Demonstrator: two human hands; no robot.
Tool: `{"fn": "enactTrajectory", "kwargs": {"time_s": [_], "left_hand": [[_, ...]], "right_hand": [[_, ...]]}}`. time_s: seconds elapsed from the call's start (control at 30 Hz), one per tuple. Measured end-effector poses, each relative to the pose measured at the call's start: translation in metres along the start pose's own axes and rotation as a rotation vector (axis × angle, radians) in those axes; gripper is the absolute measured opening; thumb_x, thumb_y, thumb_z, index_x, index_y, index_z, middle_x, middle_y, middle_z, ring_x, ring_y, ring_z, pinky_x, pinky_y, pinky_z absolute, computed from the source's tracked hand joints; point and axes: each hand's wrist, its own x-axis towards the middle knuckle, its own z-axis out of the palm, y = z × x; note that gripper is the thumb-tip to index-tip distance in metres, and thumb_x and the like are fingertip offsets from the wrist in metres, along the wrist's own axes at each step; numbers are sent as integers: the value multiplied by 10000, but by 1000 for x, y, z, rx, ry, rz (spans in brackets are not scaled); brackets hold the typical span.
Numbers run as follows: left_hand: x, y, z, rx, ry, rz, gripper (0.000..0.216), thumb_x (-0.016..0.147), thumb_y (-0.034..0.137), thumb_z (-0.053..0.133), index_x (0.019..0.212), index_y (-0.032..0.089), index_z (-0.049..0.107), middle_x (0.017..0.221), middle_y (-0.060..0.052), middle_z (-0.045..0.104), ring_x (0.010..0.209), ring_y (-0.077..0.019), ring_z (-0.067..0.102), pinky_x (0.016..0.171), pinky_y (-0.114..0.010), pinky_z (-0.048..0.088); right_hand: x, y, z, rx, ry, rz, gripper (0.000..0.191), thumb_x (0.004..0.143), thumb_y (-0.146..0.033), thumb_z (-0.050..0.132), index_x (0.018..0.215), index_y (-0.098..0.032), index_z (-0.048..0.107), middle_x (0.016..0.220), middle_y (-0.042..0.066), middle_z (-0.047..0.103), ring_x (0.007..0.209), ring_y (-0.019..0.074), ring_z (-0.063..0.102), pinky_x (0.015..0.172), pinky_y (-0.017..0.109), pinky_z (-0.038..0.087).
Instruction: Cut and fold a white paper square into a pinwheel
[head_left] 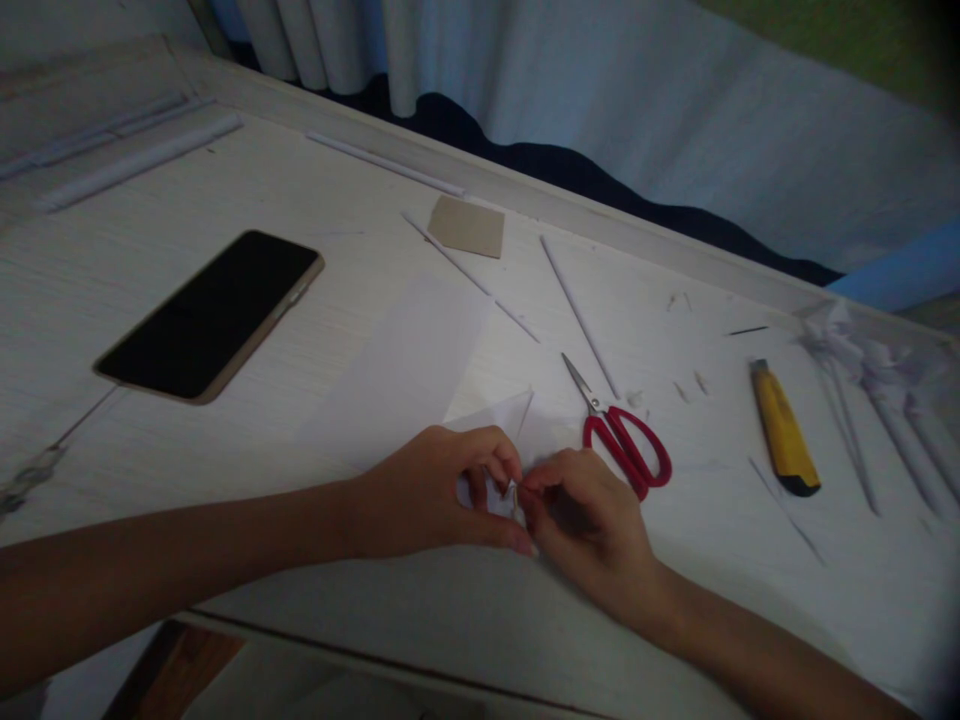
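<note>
Near the front of the white table, my left hand and my right hand meet, their fingertips pinched together. Between them is a small piece of white paper, mostly covered by the fingers, so its full shape is hidden. The left thumb and fingers curl around it, while the right fingertips grip its right side. Just behind the hands lies a pointed sheet of white paper. Scissors with red handles rest to the right, blades pointing away and partly apart.
On the left lies a phone with a cord. Thin paper rolls and a cardboard piece are farther back. A yellow cutter knife lies at right, beside white paper flowers. A raised ledge borders the back, with curtains behind.
</note>
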Motion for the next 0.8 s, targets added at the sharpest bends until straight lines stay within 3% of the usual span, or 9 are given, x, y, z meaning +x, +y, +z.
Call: {"fn": "enactTrajectory", "kwargs": {"time_s": [0.8], "left_hand": [[-1,4,1,-32,44,-27,293,587,304,705,764,140,538,641,40,590,513,-50,506,462,-141,383]], "right_hand": [[-3,2,3,-41,3,-29,84,709,-110,553,750,-179,526,637,-4,561,592,126,479,551,281,347]]}}
